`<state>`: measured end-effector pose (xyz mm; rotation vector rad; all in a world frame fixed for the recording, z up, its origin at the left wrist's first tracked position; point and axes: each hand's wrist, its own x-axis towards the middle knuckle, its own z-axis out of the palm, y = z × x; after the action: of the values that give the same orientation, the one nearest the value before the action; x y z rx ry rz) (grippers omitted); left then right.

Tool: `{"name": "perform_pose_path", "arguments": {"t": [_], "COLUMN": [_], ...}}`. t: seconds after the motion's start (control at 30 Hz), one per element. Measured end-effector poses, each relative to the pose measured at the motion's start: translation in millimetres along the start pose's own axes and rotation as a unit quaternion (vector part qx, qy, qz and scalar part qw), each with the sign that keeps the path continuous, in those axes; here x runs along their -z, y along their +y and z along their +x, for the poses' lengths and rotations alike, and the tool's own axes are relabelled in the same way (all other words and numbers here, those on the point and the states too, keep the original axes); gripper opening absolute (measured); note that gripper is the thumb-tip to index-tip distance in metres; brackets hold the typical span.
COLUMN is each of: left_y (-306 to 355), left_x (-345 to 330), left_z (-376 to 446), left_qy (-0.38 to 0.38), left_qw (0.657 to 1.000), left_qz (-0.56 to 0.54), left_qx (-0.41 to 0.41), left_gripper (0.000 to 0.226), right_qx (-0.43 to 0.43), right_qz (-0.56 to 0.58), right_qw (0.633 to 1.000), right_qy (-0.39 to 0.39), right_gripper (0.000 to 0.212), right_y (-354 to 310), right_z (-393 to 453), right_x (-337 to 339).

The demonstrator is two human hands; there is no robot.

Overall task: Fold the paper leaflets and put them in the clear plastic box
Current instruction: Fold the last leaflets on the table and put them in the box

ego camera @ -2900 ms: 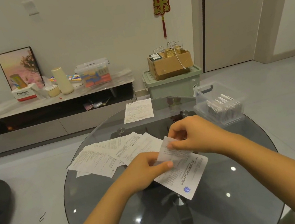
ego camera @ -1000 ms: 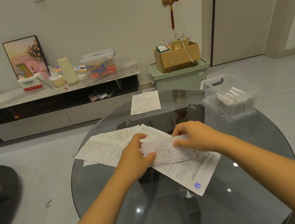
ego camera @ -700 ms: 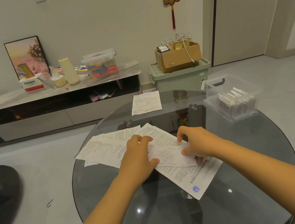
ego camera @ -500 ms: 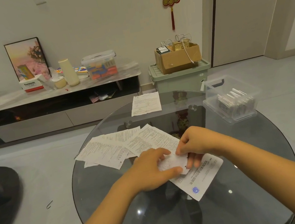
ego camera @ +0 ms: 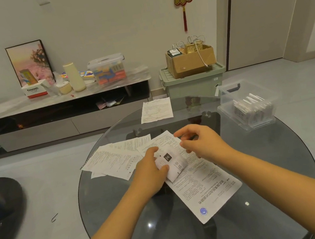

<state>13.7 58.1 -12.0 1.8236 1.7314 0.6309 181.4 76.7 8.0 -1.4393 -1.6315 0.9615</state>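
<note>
Left hand [ego camera: 151, 173] pinches folded leaflet [ego camera: 172, 164]; right hand [ego camera: 200, 143] hovers above, fingers spread.

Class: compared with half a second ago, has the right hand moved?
Yes. The right hand has let go of the folded leaflet and lifted away, toward the clear plastic box.

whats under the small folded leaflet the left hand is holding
The folded leaflet in the left hand lies over a large unfolded sheet on the glass table. Whatever the sheet's print says beneath it is covered.
</note>
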Motion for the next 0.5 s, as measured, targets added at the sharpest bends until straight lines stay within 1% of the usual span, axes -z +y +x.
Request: {"name": "perform_pose_path", "arguments": {"t": [0.07,0.13,0.2,0.27,0.3,0.4,0.43,0.5], "left_y": [-6,-9,-8,-4,-3,-3,-4,-5], "left_x": [-3,-5,-5,-5,-5,-7,-7,-5], "left_z": [3,6,8,7,6,3,3,3], "left_qy": [-0.005,0.003,0.026,0.033,0.022,-0.022,-0.026,-0.026], "left_qw": [0.999,0.997,0.992,0.981,0.975,0.973,0.972,0.968], "left_qz": [0.034,0.071,0.118,0.181,0.203,0.214,0.216,0.231], "left_qx": [-0.004,-0.008,-0.031,-0.069,-0.083,-0.081,-0.085,-0.096], "left_gripper": [0.066,0.068,0.055,0.033,0.028,0.039,0.041,0.038], "right_qx": [0.003,0.006,0.013,0.021,0.028,0.049,0.055,0.071], "right_qz": [-0.039,-0.11,-0.185,-0.235,-0.252,-0.276,-0.283,-0.299], "right_qw": [0.998,0.989,0.972,0.955,0.948,0.94,0.938,0.934], "right_qy": [-0.043,-0.103,-0.147,-0.181,-0.191,-0.193,-0.192,-0.185], "right_gripper": [0.022,0.023,0.026,0.031,0.032,0.033,0.035,0.035], "right_y": [3,7,13,18,19,21,21,23], "right_z": [2,2,3,3,3,5,5,6], "right_x": [-5,-9,-13,-16,-16,-17,-18,-19]}}
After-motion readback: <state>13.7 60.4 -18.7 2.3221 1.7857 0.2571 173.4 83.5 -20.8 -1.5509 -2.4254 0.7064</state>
